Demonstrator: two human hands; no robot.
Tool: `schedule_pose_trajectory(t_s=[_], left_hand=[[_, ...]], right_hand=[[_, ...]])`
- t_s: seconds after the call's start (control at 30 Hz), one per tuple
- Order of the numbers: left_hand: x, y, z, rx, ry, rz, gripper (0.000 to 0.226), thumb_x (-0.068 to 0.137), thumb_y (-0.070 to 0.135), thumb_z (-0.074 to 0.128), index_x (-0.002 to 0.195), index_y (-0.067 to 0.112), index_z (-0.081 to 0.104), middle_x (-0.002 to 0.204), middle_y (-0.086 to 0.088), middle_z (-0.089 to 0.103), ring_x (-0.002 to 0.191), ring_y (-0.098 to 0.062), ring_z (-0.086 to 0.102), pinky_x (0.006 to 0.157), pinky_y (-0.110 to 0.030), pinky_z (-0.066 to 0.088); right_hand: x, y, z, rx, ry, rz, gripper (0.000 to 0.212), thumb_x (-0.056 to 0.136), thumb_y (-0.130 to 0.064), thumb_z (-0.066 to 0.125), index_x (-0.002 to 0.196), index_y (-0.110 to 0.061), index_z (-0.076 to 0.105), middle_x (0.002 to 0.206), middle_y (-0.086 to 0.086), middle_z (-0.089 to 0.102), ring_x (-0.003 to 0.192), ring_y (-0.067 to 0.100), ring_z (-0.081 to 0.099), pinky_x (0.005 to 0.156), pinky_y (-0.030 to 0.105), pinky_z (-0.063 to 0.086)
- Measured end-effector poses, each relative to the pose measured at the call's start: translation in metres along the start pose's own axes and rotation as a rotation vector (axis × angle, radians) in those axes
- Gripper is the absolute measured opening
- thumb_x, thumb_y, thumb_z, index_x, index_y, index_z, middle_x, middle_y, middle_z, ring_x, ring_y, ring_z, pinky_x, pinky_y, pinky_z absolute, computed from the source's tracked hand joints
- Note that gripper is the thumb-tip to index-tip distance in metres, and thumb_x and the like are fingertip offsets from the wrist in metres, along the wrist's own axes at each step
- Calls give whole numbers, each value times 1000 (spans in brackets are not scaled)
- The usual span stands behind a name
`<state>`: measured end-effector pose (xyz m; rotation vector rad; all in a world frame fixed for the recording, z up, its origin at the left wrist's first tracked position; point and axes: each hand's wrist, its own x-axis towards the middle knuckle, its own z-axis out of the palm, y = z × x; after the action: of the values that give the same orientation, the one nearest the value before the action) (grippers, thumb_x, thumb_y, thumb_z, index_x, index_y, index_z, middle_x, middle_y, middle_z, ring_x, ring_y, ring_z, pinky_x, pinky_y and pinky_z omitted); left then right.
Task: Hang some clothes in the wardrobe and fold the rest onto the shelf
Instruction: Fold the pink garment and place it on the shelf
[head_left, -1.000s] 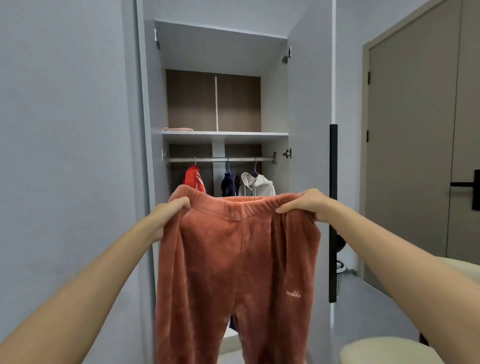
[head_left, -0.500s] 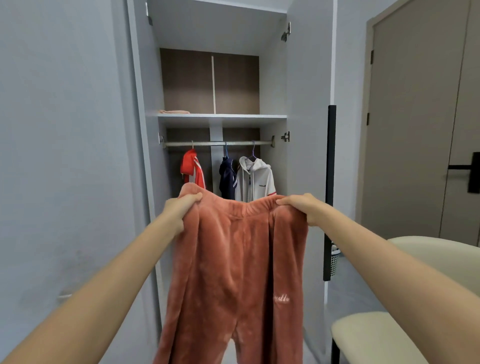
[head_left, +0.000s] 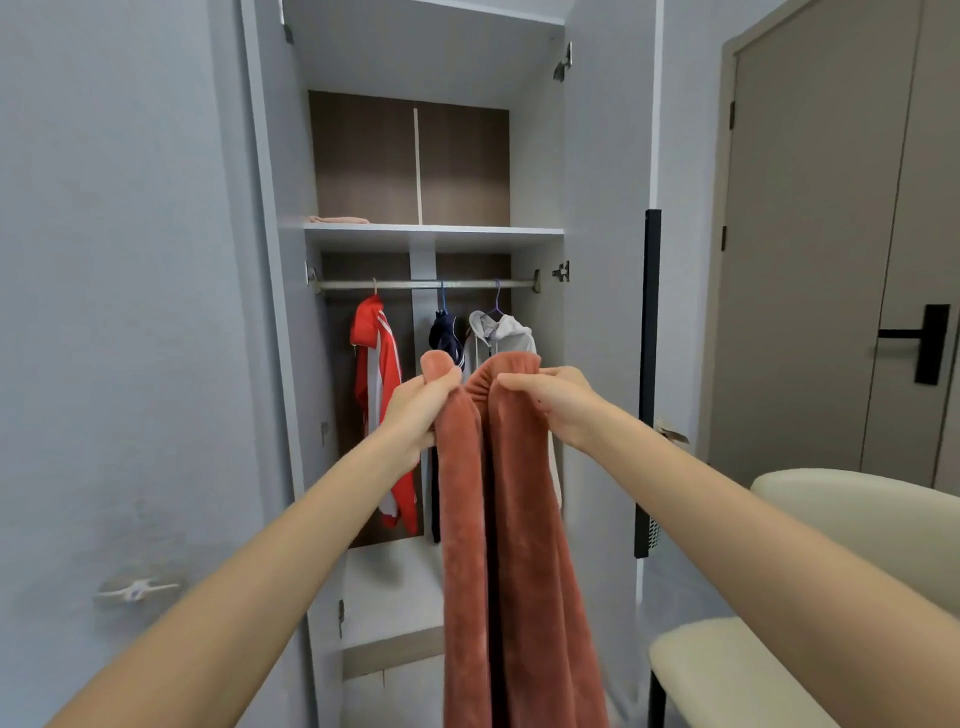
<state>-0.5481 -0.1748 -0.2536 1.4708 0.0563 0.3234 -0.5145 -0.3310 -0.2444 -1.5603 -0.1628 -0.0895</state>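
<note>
Open wardrobe (head_left: 602, 260) ahead of you, red, navy and grey jackets on its rail (head_left: 426, 284), rust fleece trousers (head_left: 498, 519) hanging folded lengthwise before it, your left hand (head_left: 415, 410) and right hand (head_left: 553, 400) each clamped on the waistband, close together

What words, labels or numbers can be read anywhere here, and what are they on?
None can be read.
Rust fleece trousers, gripped by the left hand and right hand: no lettering shows.
Grey hoodie on the rail: no print shows.
Red jacket: white stripes only.
</note>
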Motion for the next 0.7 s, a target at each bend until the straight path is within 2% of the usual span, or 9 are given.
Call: schedule_pose_trajectory(t_s=[0.1, 0.17, 0.3, 0.4, 0.47, 0.5, 0.53, 0.63, 0.7], left_hand=[[-4, 1, 6, 4, -57, 37, 6, 95, 31, 60, 95, 25, 59, 97, 2, 67, 89, -13, 64, 66, -29, 50], [-7, 3, 8, 39, -95, 51, 16, 96, 31, 58, 108, 22, 60, 102, 1, 68, 92, -13, 64, 67, -29, 51], [-14, 2, 10, 193, -239, 123, 20, 99, 29, 53, 118, 25, 57, 106, 5, 67, 88, -6, 64, 56, -18, 51], [-16, 1, 6, 374, -311, 222, 23, 101, 25, 50, 121, 19, 58, 119, 2, 62, 94, -4, 63, 57, -17, 52], [-13, 0, 1, 568, -304, 336, 21, 100, 25, 50, 113, 12, 61, 121, -4, 55, 102, -12, 62, 72, -25, 55], [-11, -1, -2, 707, -280, 430, 18, 99, 25, 50, 105, 11, 60, 118, -5, 53, 103, -14, 59, 82, -28, 52], [-10, -3, -4, 837, -245, 525, 15, 98, 25, 50, 98, 13, 58, 113, -3, 51, 100, -13, 55, 85, -26, 47], [-8, -7, -5, 973, -144, 718, 14, 97, 29, 52, 95, 17, 58, 103, 4, 48, 86, -8, 52, 73, -18, 42], [-6, -11, -6, 966, -132, 772, 18, 96, 32, 54, 100, 15, 60, 104, 5, 48, 87, -9, 54, 74, -21, 46]], right_hand=[[-1, 9, 0, 4, 96, -86, 31, 82, -15, 75, 102, 8, 69, 102, 16, 71, 99, 26, 67, 92, 39, 52], [-3, 12, -2, 14, 137, -129, 25, 85, -17, 73, 96, 4, 70, 95, 12, 70, 95, 24, 66, 87, 37, 53], [-12, 13, 0, -48, 47, -193, 26, 85, -22, 74, 105, -6, 71, 102, 9, 73, 97, 21, 69, 93, 39, 54], [-16, 12, -3, -42, 6, -212, 25, 87, -20, 72, 107, -4, 71, 103, 11, 73, 98, 22, 70, 96, 41, 53], [-17, 10, -6, -49, -22, -218, 24, 88, -18, 70, 106, -2, 71, 103, 14, 73, 99, 25, 69, 97, 43, 52], [-18, 10, -6, -71, -29, -225, 24, 88, -18, 70, 105, -1, 71, 103, 14, 73, 99, 26, 69, 96, 45, 52], [-18, 9, -7, -95, -28, -235, 24, 87, -19, 71, 104, -2, 72, 102, 14, 73, 99, 26, 70, 96, 45, 53], [-19, 5, -4, -165, 8, -271, 23, 85, -23, 74, 102, -7, 73, 99, 10, 73, 97, 23, 70, 94, 44, 54], [-19, 1, -3, -202, 6, -285, 21, 85, -25, 73, 98, -8, 75, 97, 9, 74, 96, 22, 70, 93, 42, 55]])
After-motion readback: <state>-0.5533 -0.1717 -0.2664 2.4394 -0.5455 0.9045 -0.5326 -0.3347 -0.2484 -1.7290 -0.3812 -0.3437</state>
